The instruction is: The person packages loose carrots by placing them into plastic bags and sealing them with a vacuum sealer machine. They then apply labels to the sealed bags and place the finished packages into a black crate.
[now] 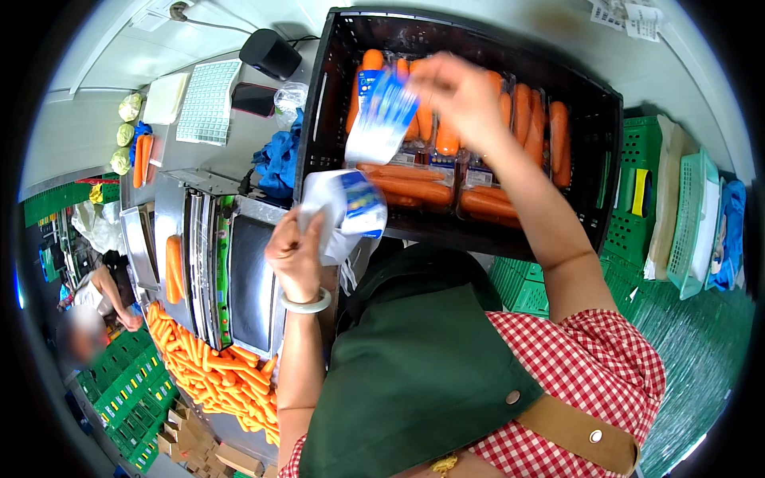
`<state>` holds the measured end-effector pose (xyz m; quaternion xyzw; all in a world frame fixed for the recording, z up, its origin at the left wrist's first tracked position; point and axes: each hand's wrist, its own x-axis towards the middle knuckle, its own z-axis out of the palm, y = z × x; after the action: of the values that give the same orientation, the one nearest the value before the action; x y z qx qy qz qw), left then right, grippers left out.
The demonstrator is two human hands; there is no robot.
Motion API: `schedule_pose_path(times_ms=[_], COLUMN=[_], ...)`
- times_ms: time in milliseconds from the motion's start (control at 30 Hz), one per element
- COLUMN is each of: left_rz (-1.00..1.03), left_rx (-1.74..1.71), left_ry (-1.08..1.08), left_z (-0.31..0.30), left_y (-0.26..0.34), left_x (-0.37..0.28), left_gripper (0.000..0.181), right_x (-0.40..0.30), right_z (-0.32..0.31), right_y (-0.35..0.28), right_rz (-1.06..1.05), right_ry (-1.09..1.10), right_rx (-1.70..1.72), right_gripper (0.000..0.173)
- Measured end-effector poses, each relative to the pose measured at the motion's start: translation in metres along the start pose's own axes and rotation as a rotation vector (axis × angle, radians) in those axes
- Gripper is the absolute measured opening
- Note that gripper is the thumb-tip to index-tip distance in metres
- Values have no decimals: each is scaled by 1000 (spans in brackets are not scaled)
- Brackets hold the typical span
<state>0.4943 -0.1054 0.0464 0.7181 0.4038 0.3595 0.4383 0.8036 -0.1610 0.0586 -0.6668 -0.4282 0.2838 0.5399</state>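
My left hand (299,254), a bangle at its wrist, pinches a curled blue-and-white label strip (361,206) between thumb and fingers, beside the near left corner of a black plastic crate (466,230). Over the crate, my right hand (454,95) is blurred, its fingers at the upper edge of a blue-and-white printed label piece (382,119). Whether it grips that piece cannot be told from the blur. Packs of carrots (412,185) in clear film lie in the crate, some with blue labels.
A metal wrapping machine (254,281) stands left of me, a carrot on it, loose carrots (215,382) heaped beyond. A phone (253,99), black speaker (270,55) and blue cloth (278,158) lie on the counter. Green crates (639,149) stand right. A person (104,299) is at far left.
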Motion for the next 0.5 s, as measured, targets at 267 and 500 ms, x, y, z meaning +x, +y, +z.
schedule_pose_path(times_ms=[267,500], left_rz=[-137,-184], left_rx=[-70,-353], left_ry=[-151,-190], left_z=[0,6], left_y=[14,16], left_x=[0,0], left_gripper=[40,18], right_x=[45,-4], right_z=[-4,20], right_y=[136,75], right_rz=[75,7], right_ry=[-31,-568], right_rx=[-1069,-670], right_gripper=[52,61])
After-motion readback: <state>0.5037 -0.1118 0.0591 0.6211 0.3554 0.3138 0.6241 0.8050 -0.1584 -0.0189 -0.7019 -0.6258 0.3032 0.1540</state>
